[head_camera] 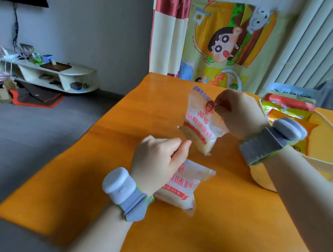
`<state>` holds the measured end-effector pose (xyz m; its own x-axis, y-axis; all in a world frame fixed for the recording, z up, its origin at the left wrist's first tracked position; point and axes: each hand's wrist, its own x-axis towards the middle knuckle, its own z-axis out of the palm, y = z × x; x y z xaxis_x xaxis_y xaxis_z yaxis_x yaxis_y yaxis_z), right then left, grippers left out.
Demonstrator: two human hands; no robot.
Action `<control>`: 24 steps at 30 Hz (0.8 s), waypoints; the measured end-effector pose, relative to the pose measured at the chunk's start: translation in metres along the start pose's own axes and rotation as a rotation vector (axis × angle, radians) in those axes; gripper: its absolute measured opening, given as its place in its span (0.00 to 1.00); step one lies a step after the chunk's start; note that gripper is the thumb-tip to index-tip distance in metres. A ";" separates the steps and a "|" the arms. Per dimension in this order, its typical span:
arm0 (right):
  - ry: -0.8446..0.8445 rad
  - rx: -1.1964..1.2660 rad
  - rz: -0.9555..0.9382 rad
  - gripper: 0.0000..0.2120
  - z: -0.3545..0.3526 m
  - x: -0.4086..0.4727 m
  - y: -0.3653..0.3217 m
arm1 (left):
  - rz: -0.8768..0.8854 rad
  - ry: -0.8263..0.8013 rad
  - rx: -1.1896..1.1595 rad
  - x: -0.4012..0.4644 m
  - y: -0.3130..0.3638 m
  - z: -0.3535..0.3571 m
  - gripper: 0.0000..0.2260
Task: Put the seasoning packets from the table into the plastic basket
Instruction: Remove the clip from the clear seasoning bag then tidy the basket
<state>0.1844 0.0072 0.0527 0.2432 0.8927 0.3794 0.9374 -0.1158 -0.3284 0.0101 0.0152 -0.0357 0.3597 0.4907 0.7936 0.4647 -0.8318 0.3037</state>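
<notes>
My right hand [238, 112] pinches the top of a clear seasoning packet [199, 126] with red print and holds it tilted above the orange table [233, 237]. A second, similar packet [185, 187] lies on the table below it. My left hand [157, 160] is closed over its upper end, which is hidden by the fingers. The cream plastic basket [261, 182] stands at the right edge of the table, behind my right forearm. It holds several colourful packets [287, 106].
The table's left edge runs diagonally down to a grey floor. A cartoon-print cloth [231, 42] and a red-and-cream curtain [169, 28] hang beyond the far edge. A low white TV stand [53, 74] sits far left, and a white radiator [318, 47] is at the back right.
</notes>
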 end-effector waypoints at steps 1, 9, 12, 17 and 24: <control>0.041 0.008 -0.004 0.09 -0.011 -0.007 0.007 | 0.004 0.007 -0.043 0.003 0.008 0.005 0.18; 0.068 0.168 -0.099 0.04 -0.034 -0.066 0.040 | -0.061 0.127 -0.087 0.024 0.062 0.034 0.05; 0.089 0.270 -0.048 0.04 -0.026 -0.082 0.053 | -0.091 0.103 -0.040 0.023 0.075 0.050 0.11; 0.178 0.564 0.015 0.08 -0.019 -0.095 0.070 | -0.054 0.047 -0.006 0.025 0.092 0.073 0.14; 0.216 0.862 0.120 0.13 -0.002 -0.094 0.079 | -0.035 0.004 -0.078 0.025 0.082 0.078 0.16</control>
<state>0.2360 -0.0870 -0.0076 0.4505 0.7840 0.4271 0.4113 0.2423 -0.8787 0.1199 -0.0209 -0.0323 0.3416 0.5188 0.7837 0.4126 -0.8320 0.3709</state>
